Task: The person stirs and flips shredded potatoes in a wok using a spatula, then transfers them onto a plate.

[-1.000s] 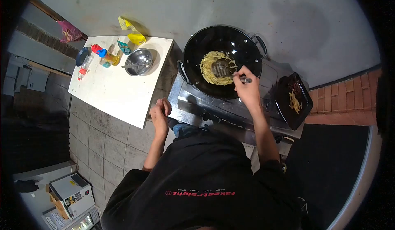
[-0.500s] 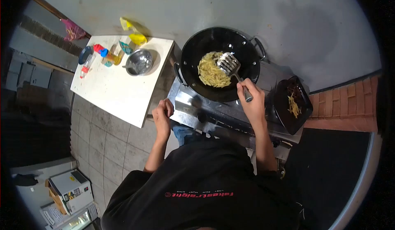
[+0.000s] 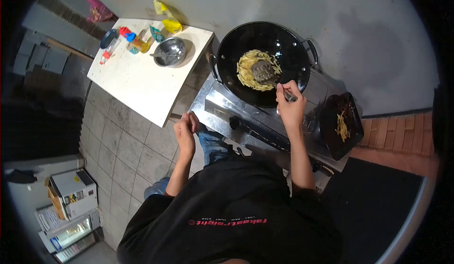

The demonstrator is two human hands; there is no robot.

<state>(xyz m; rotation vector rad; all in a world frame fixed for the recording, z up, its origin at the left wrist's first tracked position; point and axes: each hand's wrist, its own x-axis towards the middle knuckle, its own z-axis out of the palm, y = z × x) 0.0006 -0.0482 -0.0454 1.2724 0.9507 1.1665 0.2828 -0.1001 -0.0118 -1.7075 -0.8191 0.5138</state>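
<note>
My right hand (image 3: 290, 104) is closed around the handle of a metal slotted spatula (image 3: 262, 71). The blade rests on a pile of pale yellow food strips (image 3: 247, 69), inside a black two-handled wok (image 3: 286, 39). Its face looks dark and is partly covered with food bits. The wok sits on a metal stove (image 3: 222, 102). Well to the left, in front of the stove's edge, my left hand (image 3: 186, 128) hangs with its fingers curled in and nothing showing in them.
To the right, a black tray (image 3: 352, 138) holds a few yellow strips and darker pieces. A white table (image 3: 137, 91) on the left bears a metal bowl (image 3: 170, 51) with a utensil, several bottles, and a yellow packet (image 3: 171, 26). A grey wall (image 3: 326, 8) stands behind the wok.
The spatula's blade has turned over and moved onto the strips, its face now dark. My right hand has rotated with the handle. The whole view has shifted slightly; my left hand stays curled.
</note>
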